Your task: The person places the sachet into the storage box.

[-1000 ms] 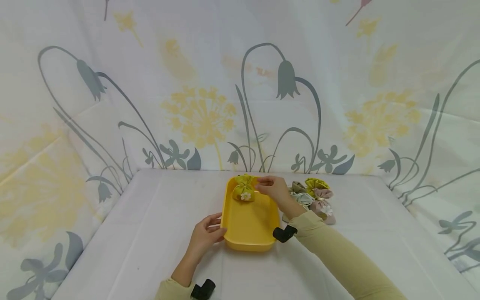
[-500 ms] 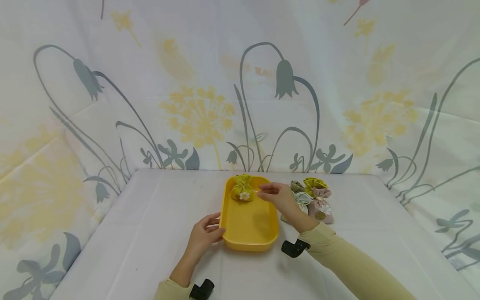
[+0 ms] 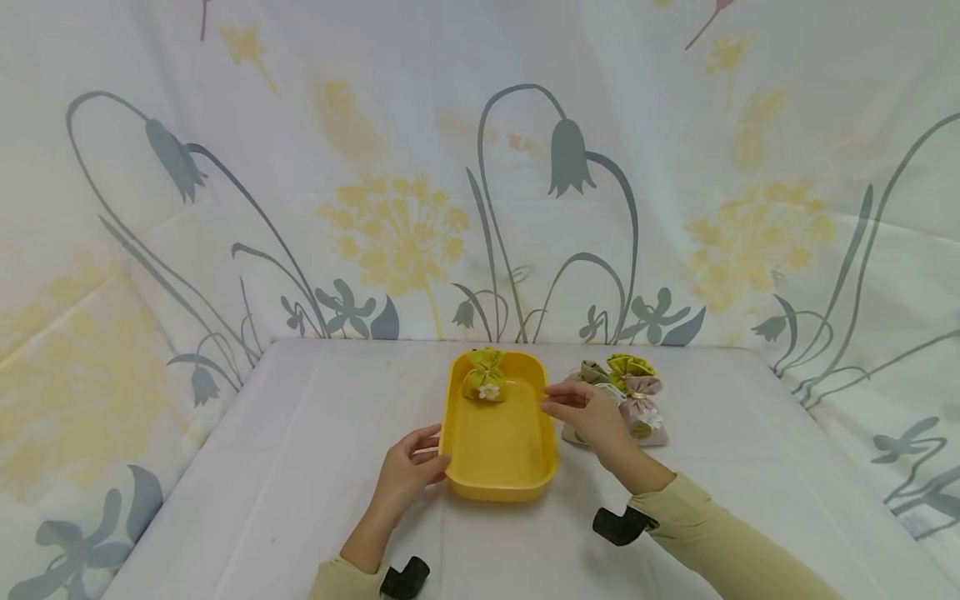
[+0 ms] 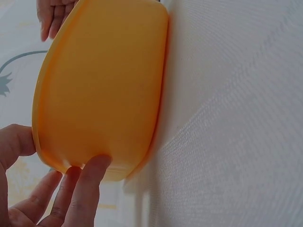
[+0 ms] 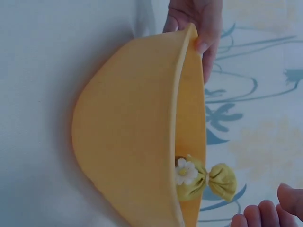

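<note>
A deep yellow plastic tray (image 3: 498, 454) stands on the white-covered table in the head view. Inside its far left corner sits a small yellow-green drawstring pouch (image 3: 486, 375) with a white flower, also plain in the right wrist view as a tied pouch (image 5: 191, 179). My left hand (image 3: 408, 468) pinches the tray's left rim: the thumb (image 5: 203, 45) is over the edge, and the fingers (image 4: 92, 177) lie against the outer wall. Beside the tray's right rim hovers my right hand (image 3: 596, 417), fingers loosely bent and holding nothing.
Right of the tray lies a cluster of small drawstring pouches, among them a pink pouch (image 3: 641, 417) with a white flower and a yellow-green pouch (image 3: 630, 367). My right hand partly covers the cluster. A flower-print cloth (image 3: 420, 125) hangs behind the table.
My right hand has moved from beside the pouch in the tray, rightward and toward me, to the tray's right rim. My left hand, the tray and the pouch inside stay in place.
</note>
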`<state>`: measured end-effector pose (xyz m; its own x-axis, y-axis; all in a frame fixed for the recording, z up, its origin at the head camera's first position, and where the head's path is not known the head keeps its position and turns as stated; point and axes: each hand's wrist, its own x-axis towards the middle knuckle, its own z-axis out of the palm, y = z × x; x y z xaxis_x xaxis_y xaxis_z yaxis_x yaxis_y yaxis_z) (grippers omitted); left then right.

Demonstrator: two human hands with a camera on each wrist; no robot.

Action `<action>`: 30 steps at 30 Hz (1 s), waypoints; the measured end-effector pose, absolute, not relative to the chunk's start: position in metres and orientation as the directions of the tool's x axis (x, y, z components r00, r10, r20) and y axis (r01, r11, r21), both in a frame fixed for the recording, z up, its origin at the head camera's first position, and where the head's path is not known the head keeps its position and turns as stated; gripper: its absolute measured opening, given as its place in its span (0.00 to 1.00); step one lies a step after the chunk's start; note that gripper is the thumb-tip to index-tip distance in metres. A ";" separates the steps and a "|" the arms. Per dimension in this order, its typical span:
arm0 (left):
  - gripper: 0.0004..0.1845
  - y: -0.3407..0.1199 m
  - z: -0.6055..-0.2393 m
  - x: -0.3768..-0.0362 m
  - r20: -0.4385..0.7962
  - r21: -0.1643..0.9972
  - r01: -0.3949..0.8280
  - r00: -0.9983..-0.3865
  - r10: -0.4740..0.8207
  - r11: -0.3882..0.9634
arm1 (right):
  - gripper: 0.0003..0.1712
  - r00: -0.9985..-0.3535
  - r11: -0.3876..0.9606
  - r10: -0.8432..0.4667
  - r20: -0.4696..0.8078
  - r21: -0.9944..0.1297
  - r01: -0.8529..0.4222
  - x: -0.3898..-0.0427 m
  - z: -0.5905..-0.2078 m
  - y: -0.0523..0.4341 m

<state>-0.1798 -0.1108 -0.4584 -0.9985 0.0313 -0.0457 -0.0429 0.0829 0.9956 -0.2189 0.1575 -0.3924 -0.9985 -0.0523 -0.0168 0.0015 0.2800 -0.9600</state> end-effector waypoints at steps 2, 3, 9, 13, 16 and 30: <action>0.27 -0.111 -0.458 -0.180 -0.048 0.996 -0.046 -0.998 0.031 0.079 | 0.19 -0.999 0.288 -0.038 -0.023 -0.958 0.011 -0.216 -0.393 0.162; 0.27 -0.111 -0.457 -0.180 -0.049 0.996 -0.046 -0.998 0.032 0.078 | 0.19 -0.999 0.286 -0.034 -0.026 -0.958 0.015 -0.214 -0.394 0.163; 0.27 -0.112 -0.457 -0.179 -0.053 0.995 -0.050 -0.998 0.026 0.086 | 0.17 -0.999 0.279 -0.034 -0.007 -0.960 -0.003 -0.206 -0.398 0.177; 0.27 -0.111 -0.458 -0.181 -0.054 0.995 -0.052 -0.998 0.028 0.080 | 0.18 -1.000 0.282 -0.017 0.010 -0.959 -0.015 -0.204 -0.404 0.191; 0.27 -0.111 -0.459 -0.181 -0.055 0.996 -0.052 -0.998 0.030 0.075 | 0.20 -1.000 0.314 0.014 0.026 -0.949 -0.020 -0.201 -0.408 0.202; 0.27 -0.111 -0.458 -0.182 -0.049 0.996 -0.047 -0.998 0.026 0.081 | 0.20 -0.987 0.328 0.130 0.095 -0.943 -0.048 -0.200 -0.415 0.234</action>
